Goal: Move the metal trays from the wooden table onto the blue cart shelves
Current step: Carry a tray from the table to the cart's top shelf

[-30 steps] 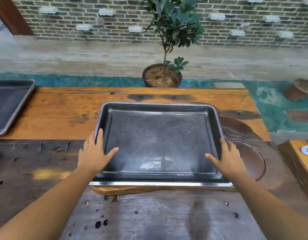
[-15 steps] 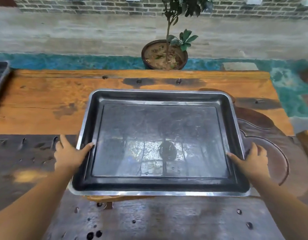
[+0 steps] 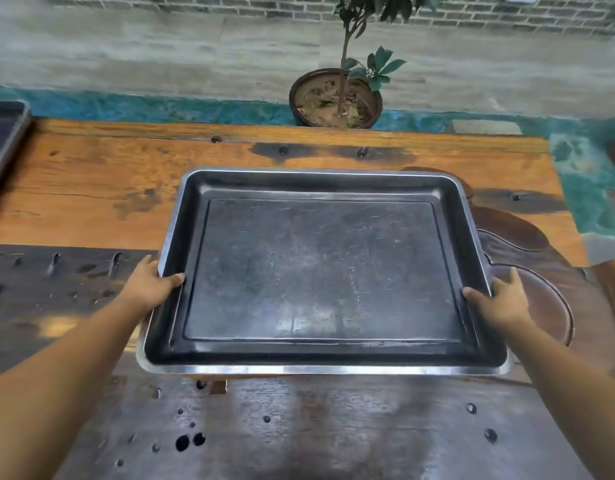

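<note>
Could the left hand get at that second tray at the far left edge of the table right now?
Probably not yet: the left hand is clamped on the big metal tray, as is the right hand. The second tray lies unobstructed across bare table.

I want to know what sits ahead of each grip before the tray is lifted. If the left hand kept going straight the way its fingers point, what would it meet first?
The left hand points forward along the metal tray's left rim. Ahead lies bare wooden table; the way looks free to its far edge, though depth is uncertain.
</note>
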### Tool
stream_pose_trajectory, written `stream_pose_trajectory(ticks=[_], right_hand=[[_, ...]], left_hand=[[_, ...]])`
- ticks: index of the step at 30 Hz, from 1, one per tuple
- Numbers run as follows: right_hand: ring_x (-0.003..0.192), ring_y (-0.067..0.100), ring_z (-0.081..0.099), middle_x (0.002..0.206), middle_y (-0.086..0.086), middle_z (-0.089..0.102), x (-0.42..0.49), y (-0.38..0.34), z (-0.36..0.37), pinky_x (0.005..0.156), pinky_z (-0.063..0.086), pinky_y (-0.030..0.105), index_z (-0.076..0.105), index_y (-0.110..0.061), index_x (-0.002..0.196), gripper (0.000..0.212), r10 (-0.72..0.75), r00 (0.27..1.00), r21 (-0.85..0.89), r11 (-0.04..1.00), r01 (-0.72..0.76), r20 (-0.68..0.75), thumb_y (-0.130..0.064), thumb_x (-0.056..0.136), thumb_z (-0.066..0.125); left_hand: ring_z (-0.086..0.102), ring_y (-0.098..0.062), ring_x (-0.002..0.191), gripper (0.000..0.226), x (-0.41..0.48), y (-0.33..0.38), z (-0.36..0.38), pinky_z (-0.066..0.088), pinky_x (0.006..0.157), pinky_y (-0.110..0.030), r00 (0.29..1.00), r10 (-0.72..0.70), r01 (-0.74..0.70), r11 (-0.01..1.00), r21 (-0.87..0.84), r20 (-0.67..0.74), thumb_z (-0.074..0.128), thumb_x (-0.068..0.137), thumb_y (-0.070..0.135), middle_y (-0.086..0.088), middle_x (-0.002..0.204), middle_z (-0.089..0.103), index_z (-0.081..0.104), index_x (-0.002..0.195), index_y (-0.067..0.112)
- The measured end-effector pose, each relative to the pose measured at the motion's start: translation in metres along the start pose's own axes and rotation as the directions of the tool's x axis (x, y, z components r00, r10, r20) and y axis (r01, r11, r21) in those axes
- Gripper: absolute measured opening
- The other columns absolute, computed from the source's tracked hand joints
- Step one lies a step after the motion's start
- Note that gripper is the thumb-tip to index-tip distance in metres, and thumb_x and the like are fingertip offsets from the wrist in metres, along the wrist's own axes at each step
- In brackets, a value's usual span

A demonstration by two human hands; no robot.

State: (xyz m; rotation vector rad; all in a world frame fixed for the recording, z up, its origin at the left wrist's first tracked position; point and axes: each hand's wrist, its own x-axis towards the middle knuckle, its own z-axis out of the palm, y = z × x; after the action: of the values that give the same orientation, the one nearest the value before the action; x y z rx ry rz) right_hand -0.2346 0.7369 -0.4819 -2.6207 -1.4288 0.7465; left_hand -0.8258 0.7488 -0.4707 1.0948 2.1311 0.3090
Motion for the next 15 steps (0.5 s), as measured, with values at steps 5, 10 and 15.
stream_pose_trajectory(ticks=[5,10,15], right_hand=[[0.103,0.039,0.059,0.132,0.027,0.053,-0.023,-0.027,-0.042,0.092,0.044,0.044,0.065,0.005,0.104,0.031,-0.019,0.999,0.168,0.986,0.011,0.047,-0.016,0.083,0.075],[0.064,0.019,0.058,0.094,0.016,0.067,-0.055,-0.069,-0.075,0.06,0.044,0.029,0.064,-0.004,0.101,0.019,-0.087,0.989,0.374,0.927,0.037,0.119,0.0,0.084,0.069],[0.065,0.022,0.062,0.083,0.007,0.067,-0.074,-0.126,-0.108,0.055,0.045,0.026,0.062,-0.01,0.105,0.027,-0.232,0.96,0.439,0.887,0.144,0.155,0.005,0.083,0.066]], left_hand=[[0.058,-0.029,0.117,0.033,-0.037,0.009,-0.035,0.041,0.103,-0.039,0.998,-0.038,0.043,0.991,-0.126,0.042,0.068,0.088,0.008,-0.016,0.139,0.054,0.061,0.12,0.01],[0.058,-0.025,0.091,0.037,-0.083,0.006,-0.096,0.043,0.086,-0.036,0.999,-0.046,0.049,0.975,-0.219,0.022,0.067,0.087,0.001,-0.007,0.11,0.063,0.06,0.122,0.012],[0.064,-0.024,0.072,0.042,-0.134,-0.011,-0.159,0.048,0.062,-0.03,0.995,-0.087,0.06,0.921,-0.384,-0.053,0.063,0.083,-0.01,-0.005,0.086,0.069,0.06,0.117,0.014]])
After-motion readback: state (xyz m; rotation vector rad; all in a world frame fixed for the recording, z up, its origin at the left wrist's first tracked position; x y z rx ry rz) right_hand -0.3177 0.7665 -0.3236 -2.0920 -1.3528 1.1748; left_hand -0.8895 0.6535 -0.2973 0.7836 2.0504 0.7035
